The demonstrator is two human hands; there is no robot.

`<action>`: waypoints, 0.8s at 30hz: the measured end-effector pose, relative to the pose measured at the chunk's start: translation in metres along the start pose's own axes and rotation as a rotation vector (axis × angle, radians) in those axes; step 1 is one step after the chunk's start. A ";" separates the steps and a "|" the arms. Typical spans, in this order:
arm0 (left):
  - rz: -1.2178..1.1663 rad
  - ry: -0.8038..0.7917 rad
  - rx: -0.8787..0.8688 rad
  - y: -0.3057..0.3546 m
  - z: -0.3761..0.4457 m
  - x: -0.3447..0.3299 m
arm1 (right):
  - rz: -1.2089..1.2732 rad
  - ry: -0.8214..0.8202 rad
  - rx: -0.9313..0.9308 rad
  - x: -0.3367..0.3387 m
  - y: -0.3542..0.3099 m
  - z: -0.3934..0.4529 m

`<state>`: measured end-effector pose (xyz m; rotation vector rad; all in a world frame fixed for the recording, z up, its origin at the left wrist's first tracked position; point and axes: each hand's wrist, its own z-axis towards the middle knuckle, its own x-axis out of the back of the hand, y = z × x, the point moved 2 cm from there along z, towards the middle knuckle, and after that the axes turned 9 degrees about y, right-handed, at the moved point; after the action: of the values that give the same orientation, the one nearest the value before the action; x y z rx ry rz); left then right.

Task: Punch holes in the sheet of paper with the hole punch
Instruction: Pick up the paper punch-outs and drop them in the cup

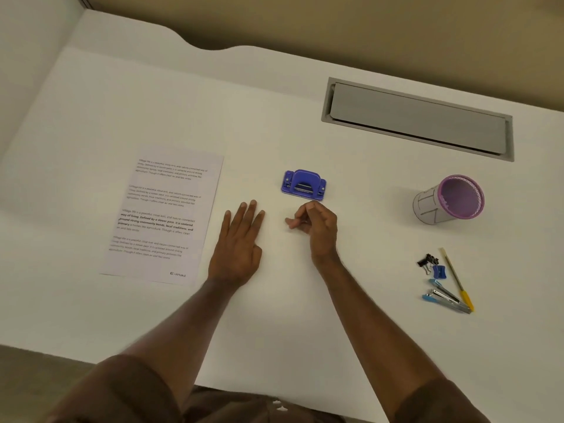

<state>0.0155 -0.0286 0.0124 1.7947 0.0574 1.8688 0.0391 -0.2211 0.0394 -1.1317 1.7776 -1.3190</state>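
A printed sheet of paper (164, 218) lies flat on the white desk at the left. A blue hole punch (303, 185) sits on the desk to the right of the sheet, apart from it. My left hand (239, 244) rests flat on the desk with straight fingers, just right of the sheet's edge. My right hand (316, 228) hovers just in front of the punch with fingers loosely curled, holding nothing and not touching the punch.
A purple mesh pen cup (448, 199) stands at the right. Near the front right lie binder clips (427, 261), a blue sharpener (439, 271), a stapler (447, 298) and a yellow pen (457, 280). A grey cable hatch (418, 119) is set into the desk behind.
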 end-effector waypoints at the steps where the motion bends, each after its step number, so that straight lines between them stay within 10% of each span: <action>1: -0.001 0.001 0.000 0.000 0.000 0.000 | 0.018 0.012 0.003 0.006 -0.002 0.002; 12: 0.009 0.007 0.001 0.001 0.000 0.000 | -0.189 -0.147 0.082 0.031 0.004 0.003; 24: -0.001 0.017 0.007 0.001 0.000 0.000 | -0.110 0.065 0.145 0.034 0.000 0.010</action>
<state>0.0151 -0.0296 0.0134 1.7833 0.0712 1.8850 0.0334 -0.2556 0.0360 -1.1305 1.6556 -1.5396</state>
